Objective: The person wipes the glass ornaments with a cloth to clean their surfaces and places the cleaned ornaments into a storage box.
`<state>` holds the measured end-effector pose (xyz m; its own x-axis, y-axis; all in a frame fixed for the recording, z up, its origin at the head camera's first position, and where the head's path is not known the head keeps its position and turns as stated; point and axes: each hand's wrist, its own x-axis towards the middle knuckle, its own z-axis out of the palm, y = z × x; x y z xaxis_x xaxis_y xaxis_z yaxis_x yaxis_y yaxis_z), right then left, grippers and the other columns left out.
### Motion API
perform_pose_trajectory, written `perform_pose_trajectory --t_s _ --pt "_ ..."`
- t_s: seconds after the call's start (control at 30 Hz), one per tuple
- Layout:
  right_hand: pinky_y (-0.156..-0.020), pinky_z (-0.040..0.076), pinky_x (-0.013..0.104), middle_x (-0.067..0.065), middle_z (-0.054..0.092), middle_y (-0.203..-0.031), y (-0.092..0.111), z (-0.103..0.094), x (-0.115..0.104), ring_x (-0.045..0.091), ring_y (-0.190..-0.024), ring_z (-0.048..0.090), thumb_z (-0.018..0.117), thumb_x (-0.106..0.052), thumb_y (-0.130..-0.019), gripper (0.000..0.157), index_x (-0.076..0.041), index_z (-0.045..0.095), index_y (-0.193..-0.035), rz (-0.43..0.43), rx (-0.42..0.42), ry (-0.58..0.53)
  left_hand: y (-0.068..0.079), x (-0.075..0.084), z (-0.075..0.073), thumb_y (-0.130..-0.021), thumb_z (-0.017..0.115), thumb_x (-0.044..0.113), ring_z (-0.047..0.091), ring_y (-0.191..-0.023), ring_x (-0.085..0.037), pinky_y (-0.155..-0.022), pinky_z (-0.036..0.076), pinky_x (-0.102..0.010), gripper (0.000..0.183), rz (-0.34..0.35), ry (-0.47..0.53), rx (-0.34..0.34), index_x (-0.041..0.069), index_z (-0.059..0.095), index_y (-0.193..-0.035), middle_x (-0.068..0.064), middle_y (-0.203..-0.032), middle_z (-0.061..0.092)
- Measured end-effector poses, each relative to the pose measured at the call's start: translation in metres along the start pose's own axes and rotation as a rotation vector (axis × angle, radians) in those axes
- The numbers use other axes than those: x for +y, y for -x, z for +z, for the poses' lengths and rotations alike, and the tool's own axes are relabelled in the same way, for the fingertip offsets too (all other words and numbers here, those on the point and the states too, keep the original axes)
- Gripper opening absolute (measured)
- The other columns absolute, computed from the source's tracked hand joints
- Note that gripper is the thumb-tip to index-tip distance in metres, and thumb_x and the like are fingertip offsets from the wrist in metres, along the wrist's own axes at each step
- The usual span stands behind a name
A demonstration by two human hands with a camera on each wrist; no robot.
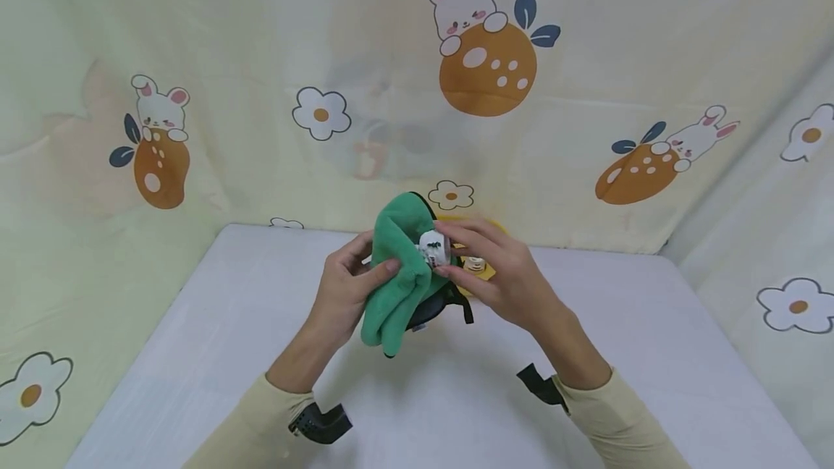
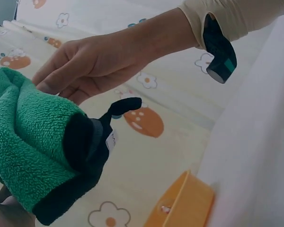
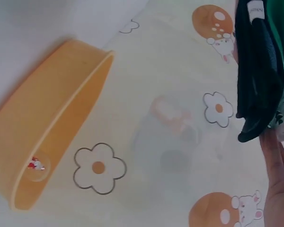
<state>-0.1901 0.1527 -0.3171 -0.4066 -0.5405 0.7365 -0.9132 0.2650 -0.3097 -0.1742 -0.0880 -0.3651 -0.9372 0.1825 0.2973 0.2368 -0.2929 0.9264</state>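
Both hands hold a green terry-cloth piece (image 1: pixel 397 288) with dark edging and a dark strap, raised over the table. My left hand (image 1: pixel 348 281) grips its left side, thumb lying on the green face. Against the folded cloth is a small, roundish white thing (image 1: pixel 434 248) with dark markings. My right hand (image 1: pixel 502 270) pinches this between thumb and fingers, close to the cloth's right side. In the left wrist view the green cloth (image 2: pixel 33 137) shows a white label on its dark trim. From the right wrist, the dark trim (image 3: pixel 260 71) hides much of the green side.
Behind my right hand stands a yellow container (image 3: pixel 47 90), partly covered in the head view. Inside it lies a clear ball (image 3: pixel 37 166) with something red and white in it. A patterned curtain (image 1: pixel 365 20) hangs behind the white table (image 1: pixel 228 382).
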Motion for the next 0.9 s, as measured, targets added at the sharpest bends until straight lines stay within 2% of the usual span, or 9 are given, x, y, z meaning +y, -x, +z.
perform_pose_trajectory --t_s 0.2,0.33,0.47,0.53,0.6,0.73,0.9 --pt "-0.079 0.061 0.025 0.012 0.068 -0.117 0.0005 0.0016 0.0008 0.021 -0.093 0.073 0.082 0.005 -0.080 0.059 0.002 0.061 -0.135 0.068 -0.008 0.020 0.0014 -0.0003 -0.0021 -0.091 0.079 0.019 0.070 -0.109 -0.027 -0.088 0.061 -0.038 0.049 0.056 -0.140 0.003 0.012 0.063 -0.137 -0.011 -0.128 0.066" --pt "-0.077 0.060 0.021 0.010 0.073 -0.104 0.0003 0.0014 0.0000 0.017 -0.085 0.074 0.081 0.002 -0.082 0.048 0.004 0.065 -0.127 0.117 -0.007 0.021 0.0023 -0.0018 -0.0026 -0.090 0.079 0.017 0.070 -0.109 -0.026 -0.085 0.062 -0.038 0.049 0.095 -0.237 -0.008 0.017 0.064 -0.137 -0.007 -0.128 0.067" --pt "-0.070 0.061 0.021 0.008 0.076 -0.097 0.0000 -0.0010 -0.0045 0.011 -0.078 0.074 0.078 -0.006 -0.089 0.033 0.003 0.070 -0.119 0.269 -0.011 -0.032 0.0030 -0.0033 -0.0007 -0.089 0.079 0.013 0.071 -0.107 -0.025 -0.084 0.062 -0.038 0.053 0.139 -0.310 -0.029 0.019 0.062 -0.139 -0.006 -0.129 0.067" --pt "-0.070 0.061 0.023 0.007 0.076 -0.098 0.0001 -0.0021 -0.0066 0.010 -0.078 0.075 0.076 -0.009 -0.092 0.030 0.002 0.071 -0.119 0.349 -0.017 -0.080 0.0033 -0.0034 0.0005 -0.089 0.080 0.013 0.071 -0.107 -0.025 -0.085 0.062 -0.037 0.055 0.156 -0.331 -0.032 0.018 0.061 -0.141 -0.007 -0.130 0.066" --pt "-0.072 0.062 0.025 0.007 0.076 -0.101 0.0008 -0.0023 -0.0068 0.011 -0.082 0.074 0.075 -0.010 -0.093 0.031 0.000 0.070 -0.122 0.387 -0.025 -0.122 0.0031 -0.0032 0.0011 -0.088 0.080 0.013 0.071 -0.109 -0.024 -0.085 0.062 -0.037 0.057 0.157 -0.336 -0.019 0.019 0.061 -0.141 -0.005 -0.130 0.066" --pt "-0.081 0.061 0.027 0.006 0.072 -0.111 0.0037 0.0002 -0.0049 0.014 -0.094 0.072 0.074 -0.005 -0.092 0.041 -0.003 0.065 -0.132 0.336 -0.029 -0.154 0.0019 -0.0022 0.0011 -0.087 0.082 0.011 0.068 -0.115 -0.025 -0.088 0.061 -0.038 0.055 0.133 -0.292 0.007 0.019 0.062 -0.138 -0.004 -0.131 0.066" --pt "-0.085 0.061 0.029 0.008 0.067 -0.116 0.0078 0.0061 -0.0016 0.018 -0.099 0.072 0.078 0.000 -0.087 0.053 -0.004 0.060 -0.137 0.215 -0.003 -0.106 0.0005 0.0007 0.0006 -0.088 0.080 0.011 0.066 -0.117 -0.027 -0.092 0.060 -0.039 0.050 0.096 -0.254 0.024 0.015 0.064 -0.135 -0.005 -0.130 0.066"
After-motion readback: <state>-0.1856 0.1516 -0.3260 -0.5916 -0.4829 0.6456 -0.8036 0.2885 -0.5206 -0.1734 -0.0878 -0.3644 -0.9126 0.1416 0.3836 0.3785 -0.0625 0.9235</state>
